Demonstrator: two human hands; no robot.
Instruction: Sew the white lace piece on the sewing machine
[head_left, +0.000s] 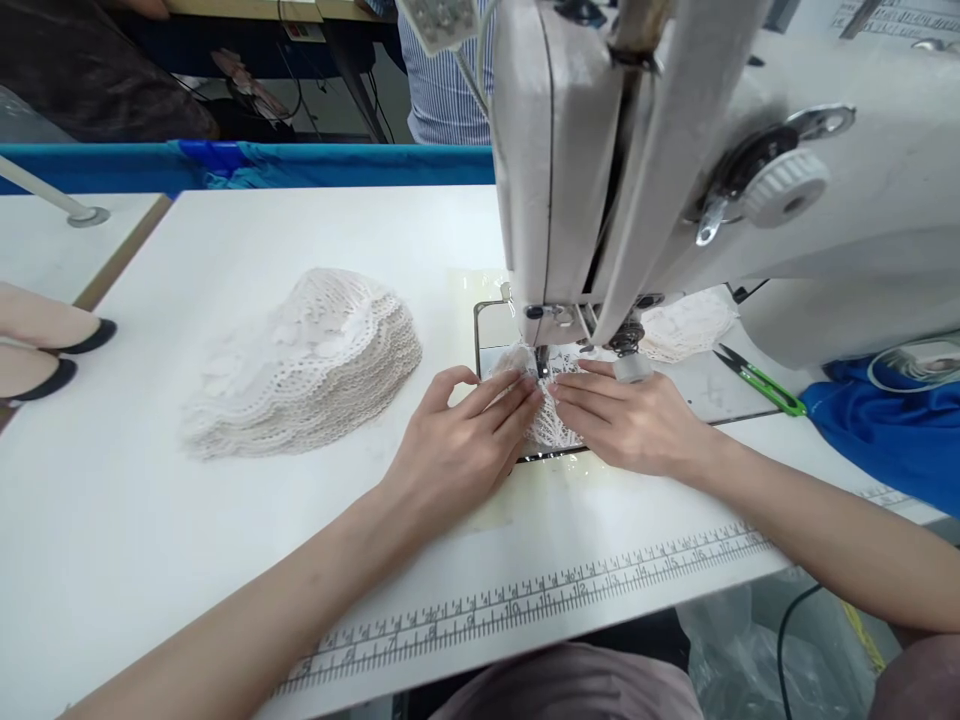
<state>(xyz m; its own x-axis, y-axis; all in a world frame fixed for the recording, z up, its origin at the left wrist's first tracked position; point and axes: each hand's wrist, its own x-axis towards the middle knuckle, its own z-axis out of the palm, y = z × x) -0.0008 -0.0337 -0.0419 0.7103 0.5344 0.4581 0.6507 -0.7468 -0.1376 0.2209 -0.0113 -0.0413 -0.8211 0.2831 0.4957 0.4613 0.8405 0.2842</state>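
Observation:
A small white lace piece [551, 425] lies on the metal needle plate [487, 330] under the presser foot [541, 362] of a white sewing machine [570, 150]. My left hand [457, 440] rests flat on the lace's left side, fingers stretched toward the needle. My right hand [630, 420] lies flat on its right side, fingertips meeting the left hand's just before the foot. Both hands press the lace down; neither grips it.
A stack of white lace pieces [307, 360] sits left of the machine. More lace [686, 325] lies behind the foot. Green thread snips [765, 382] and blue cloth [892, 430] are at right. A ruler strip [525, 600] edges the table. A person in a striped shirt [442, 80] stands beyond.

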